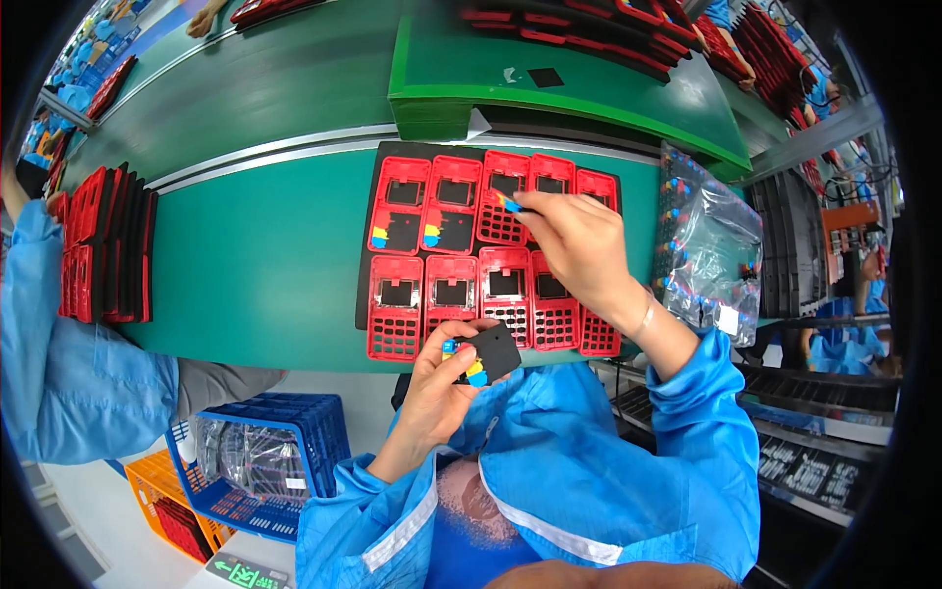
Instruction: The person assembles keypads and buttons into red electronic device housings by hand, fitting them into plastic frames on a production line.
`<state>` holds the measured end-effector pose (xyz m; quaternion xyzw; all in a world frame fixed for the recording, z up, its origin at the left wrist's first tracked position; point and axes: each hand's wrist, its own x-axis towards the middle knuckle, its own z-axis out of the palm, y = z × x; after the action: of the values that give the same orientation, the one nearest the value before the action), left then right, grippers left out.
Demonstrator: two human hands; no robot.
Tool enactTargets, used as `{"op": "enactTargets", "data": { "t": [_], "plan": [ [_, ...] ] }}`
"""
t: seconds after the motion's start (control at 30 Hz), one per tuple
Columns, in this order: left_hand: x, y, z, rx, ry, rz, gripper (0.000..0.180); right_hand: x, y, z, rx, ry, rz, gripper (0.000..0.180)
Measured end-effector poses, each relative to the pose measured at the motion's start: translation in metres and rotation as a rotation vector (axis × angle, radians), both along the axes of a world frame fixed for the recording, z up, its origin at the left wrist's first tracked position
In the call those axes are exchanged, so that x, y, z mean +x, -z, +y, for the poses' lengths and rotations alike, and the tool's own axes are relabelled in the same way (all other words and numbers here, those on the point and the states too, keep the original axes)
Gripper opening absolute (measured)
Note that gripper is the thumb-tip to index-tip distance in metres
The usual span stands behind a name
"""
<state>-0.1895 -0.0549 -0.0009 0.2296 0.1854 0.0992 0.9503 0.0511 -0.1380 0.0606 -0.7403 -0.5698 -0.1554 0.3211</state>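
Observation:
My left hand (pixel 432 388) is closed around a flat black rubber keypad (pixel 500 351) with yellow and blue patches, held just off the table's near edge. My right hand (pixel 579 245) pinches a small blue and yellow piece (pixel 508 203) over a red housing (pixel 502 231) in the far row. I cannot make out that piece's full shape. Two rows of red housings with windows and key holes lie on a black tray (pixel 363 285). In the far row, the two leftmost housings hold black keypads (pixel 402 233) with yellow and blue at one edge.
Bagged colourful keypads (pixel 708 250) lie right of the tray. A stack of red-filled trays (pixel 103 245) stands at the left, near a co-worker's blue sleeve (pixel 34 324). Beyond is a green-edged shelf (pixel 579 113) with more red parts. A blue crate (pixel 319 422) stands below left.

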Motion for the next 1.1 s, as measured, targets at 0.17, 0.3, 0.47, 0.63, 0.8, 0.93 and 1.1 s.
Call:
{"op": "enactTargets", "data": {
  "t": [0.17, 0.3, 0.47, 0.63, 0.8, 0.93, 1.1],
  "plan": [
    [0.000, 0.001, 0.000, 0.000, 0.011, 0.008, 0.021, 0.001, 0.041, 0.007, -0.297, -0.050, -0.353, 0.027],
    [-0.003, 0.005, 0.000, 0.032, 0.005, 0.007, 0.021, -0.004, 0.041, 0.001, -0.312, -0.051, -0.280, 0.031],
    [-0.002, 0.007, 0.002, 0.025, 0.010, 0.012, 0.021, -0.014, 0.036, 0.000, -0.222, -0.069, -0.267, 0.026],
    [-0.001, 0.007, 0.001, 0.039, 0.012, 0.024, 0.022, -0.013, 0.032, -0.007, -0.261, -0.050, -0.150, 0.019],
    [0.002, 0.002, 0.000, 0.048, 0.019, 0.015, 0.021, -0.001, 0.024, -0.003, -0.246, -0.087, -0.079, 0.010],
    [0.005, -0.003, -0.002, 0.051, 0.013, 0.040, 0.023, 0.005, 0.013, -0.007, -0.368, -0.178, 0.249, 0.018],
    [0.005, 0.001, -0.004, 0.137, -0.059, 0.040, 0.025, -0.019, -0.023, -0.023, -0.548, -0.461, 1.075, 0.023]
  ]
}}
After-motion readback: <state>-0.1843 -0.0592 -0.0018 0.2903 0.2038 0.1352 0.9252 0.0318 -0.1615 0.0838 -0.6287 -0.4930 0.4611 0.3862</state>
